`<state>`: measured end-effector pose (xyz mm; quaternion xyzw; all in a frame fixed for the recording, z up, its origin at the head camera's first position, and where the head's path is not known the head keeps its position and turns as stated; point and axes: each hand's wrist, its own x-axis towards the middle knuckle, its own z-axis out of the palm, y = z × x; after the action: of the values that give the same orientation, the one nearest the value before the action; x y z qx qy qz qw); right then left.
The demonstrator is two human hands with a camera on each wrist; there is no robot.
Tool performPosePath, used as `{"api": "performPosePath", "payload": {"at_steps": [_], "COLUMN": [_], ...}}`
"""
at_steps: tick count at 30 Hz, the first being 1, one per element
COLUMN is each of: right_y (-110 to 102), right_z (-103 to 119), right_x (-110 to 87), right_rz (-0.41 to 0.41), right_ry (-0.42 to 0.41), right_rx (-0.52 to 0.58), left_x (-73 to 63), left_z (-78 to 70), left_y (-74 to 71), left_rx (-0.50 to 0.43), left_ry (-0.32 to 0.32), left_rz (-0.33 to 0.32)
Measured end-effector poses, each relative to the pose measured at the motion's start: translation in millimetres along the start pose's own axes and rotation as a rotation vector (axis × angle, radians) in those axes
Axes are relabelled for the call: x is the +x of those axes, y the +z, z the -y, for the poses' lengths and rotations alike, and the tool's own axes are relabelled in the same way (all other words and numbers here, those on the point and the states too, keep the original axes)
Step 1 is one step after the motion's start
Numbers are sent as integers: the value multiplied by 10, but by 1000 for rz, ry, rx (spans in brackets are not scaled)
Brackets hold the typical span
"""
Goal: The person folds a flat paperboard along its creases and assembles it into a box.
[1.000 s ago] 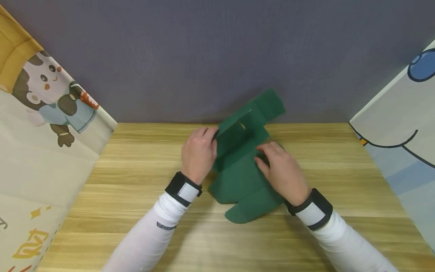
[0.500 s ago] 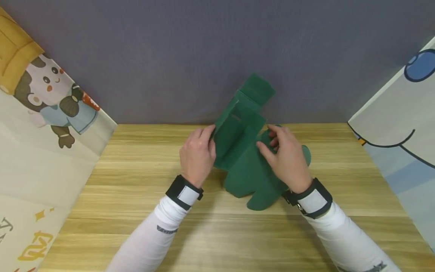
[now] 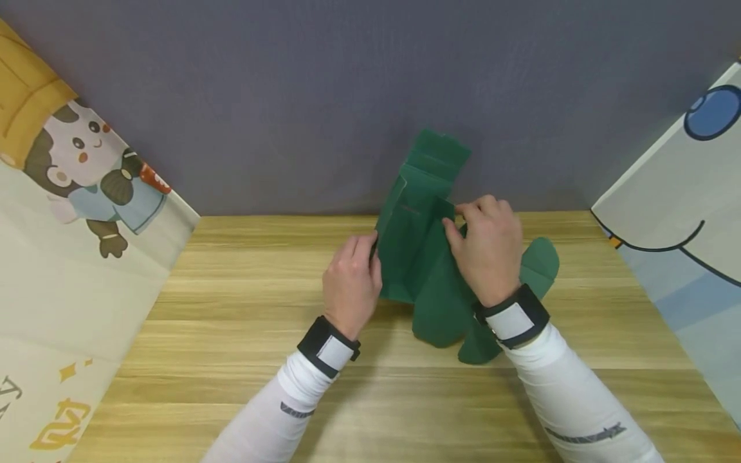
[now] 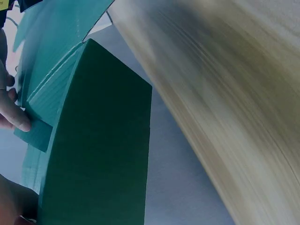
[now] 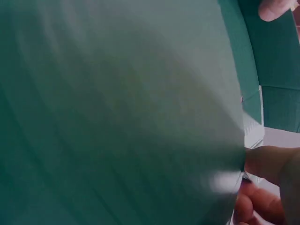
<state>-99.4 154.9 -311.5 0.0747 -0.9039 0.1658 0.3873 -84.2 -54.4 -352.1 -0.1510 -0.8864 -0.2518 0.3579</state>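
Observation:
A partly folded green cardboard box stands tilted at the middle of the table's far side, its end flaps spread out. My left hand pinches the edge of its raised left side panel. On the other side, my right hand pinches the upper edge of the right panel between thumb and fingers. The left wrist view has the outer face of a dark green side panel up close. In the right wrist view a broad green panel fills most of the picture, with my right thumb at its edge.
The wood-grain table ends at a grey backdrop, which the box's top flap overlaps. Printed cartoon sheets flank the table. A rounded green flap sticks out beyond my right hand.
The box has turned more upright and shifted right. My right hand has moved up to the right panel, which is now raised and pinched. My left hand keeps its hold, moving slightly right.

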Motion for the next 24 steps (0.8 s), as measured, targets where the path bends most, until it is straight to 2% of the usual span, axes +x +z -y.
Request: {"api": "performPosePath", "payload": {"at_steps": [3, 12, 19, 24], "right_y": [31, 53, -16, -49], "right_z": [18, 72, 64, 40], "right_x": [-9, -59, -45, -27], "right_rz": [-19, -8, 90, 141], "right_ry": [-81, -309, -521, -612], "right_rx": [-20, -71, -181, -209], "left_x": [-7, 11, 24, 19], "left_z": [-9, 3, 25, 35], "left_y": [-3, -22, -53, -53], "left_rx": [6, 37, 48, 59], "left_ry": [1, 16, 22, 28], "left_rz": [6, -3, -16, -8]}}
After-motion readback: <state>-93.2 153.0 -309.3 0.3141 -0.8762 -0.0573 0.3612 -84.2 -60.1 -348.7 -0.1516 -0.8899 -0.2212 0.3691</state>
